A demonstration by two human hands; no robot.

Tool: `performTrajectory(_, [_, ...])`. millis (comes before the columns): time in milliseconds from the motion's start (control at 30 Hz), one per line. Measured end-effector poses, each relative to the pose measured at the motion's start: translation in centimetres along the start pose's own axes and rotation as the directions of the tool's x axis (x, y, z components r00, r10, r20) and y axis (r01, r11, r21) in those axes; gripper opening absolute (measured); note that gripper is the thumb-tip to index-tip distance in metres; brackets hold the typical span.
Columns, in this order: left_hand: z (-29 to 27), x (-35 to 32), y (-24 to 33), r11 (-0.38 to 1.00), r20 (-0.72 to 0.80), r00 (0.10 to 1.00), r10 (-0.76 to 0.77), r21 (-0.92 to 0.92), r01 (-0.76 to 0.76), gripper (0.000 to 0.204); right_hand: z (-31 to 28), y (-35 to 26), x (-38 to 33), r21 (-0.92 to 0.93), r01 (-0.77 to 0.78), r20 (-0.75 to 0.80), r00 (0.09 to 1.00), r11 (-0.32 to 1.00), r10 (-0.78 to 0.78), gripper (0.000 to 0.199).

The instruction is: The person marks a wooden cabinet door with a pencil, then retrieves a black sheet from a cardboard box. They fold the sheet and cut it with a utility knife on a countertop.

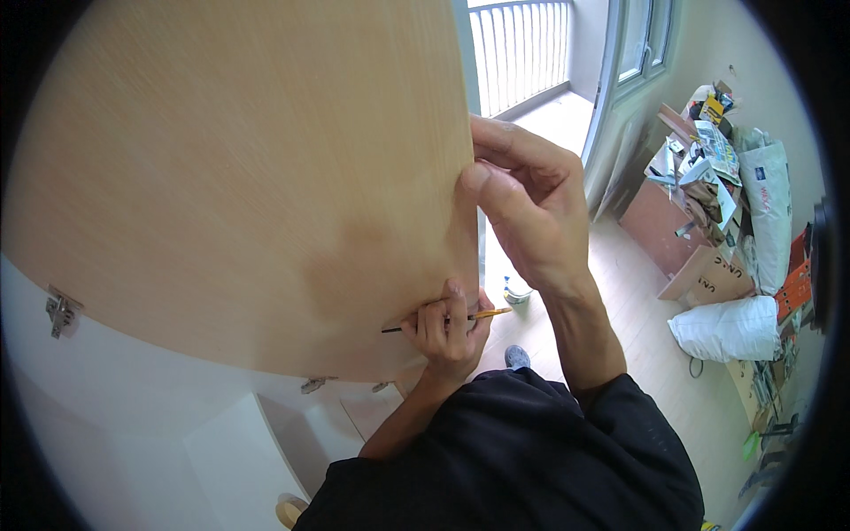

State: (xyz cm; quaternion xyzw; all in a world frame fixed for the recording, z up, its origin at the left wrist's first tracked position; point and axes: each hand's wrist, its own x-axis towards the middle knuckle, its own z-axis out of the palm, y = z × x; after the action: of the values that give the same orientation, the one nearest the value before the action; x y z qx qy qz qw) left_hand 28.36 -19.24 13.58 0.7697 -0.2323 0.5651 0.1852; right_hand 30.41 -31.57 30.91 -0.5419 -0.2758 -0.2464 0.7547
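Nearest, a black sleeve (531, 451) fills the lower middle. Just above it the left hand (450, 326) has its fingers (434, 320) curled together, pinching a yellow pencil (443, 321) that lies almost level, its dark tip pointing left onto the face of a light wooden panel (239, 177). The right hand (522, 208) sits higher, fingers pressed together and wrapped over the panel's right edge, thumb flat on its face. The panel takes up most of the left and centre. Below it lies a white cabinet body (159, 389) with a metal hinge (60, 311) at the far left.

Past the hands, on the pale wood floor (629, 301), a small white container (516, 293) stands near the panel's edge. Further right lie a white sack (730, 327), a brown cardboard box (713, 276) with dark lettering, and a taller white bag (768, 208) with a dark label. Beyond them stands a heap of papers and cartons (704, 150). Farthest off, a white balcony railing (521, 49) and a window frame (645, 40) close the room.
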Motion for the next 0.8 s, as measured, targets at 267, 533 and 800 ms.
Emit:
performTrajectory(267, [0.09,-0.28,0.02,1.0,0.006,1.0,-0.01,0.01,0.01,0.073,-0.09,0.48,-0.23,0.026,0.031,0.0,1.0,0.999,-0.031,0.044])
performTrajectory(533, [-0.02,-0.44,0.16,1.0,0.027,0.999,-0.023,-0.003,0.023,0.074,-0.39,0.69,-0.36,0.078,0.016,0.017,1.0,0.997,-0.017,0.046])
performTrajectory(800, [-0.14,0.14,0.13,1.0,0.026,1.0,-0.01,0.007,0.01,0.076,-0.21,0.78,-0.39,0.123,0.007,0.01,1.0,0.992,-0.008,0.046])
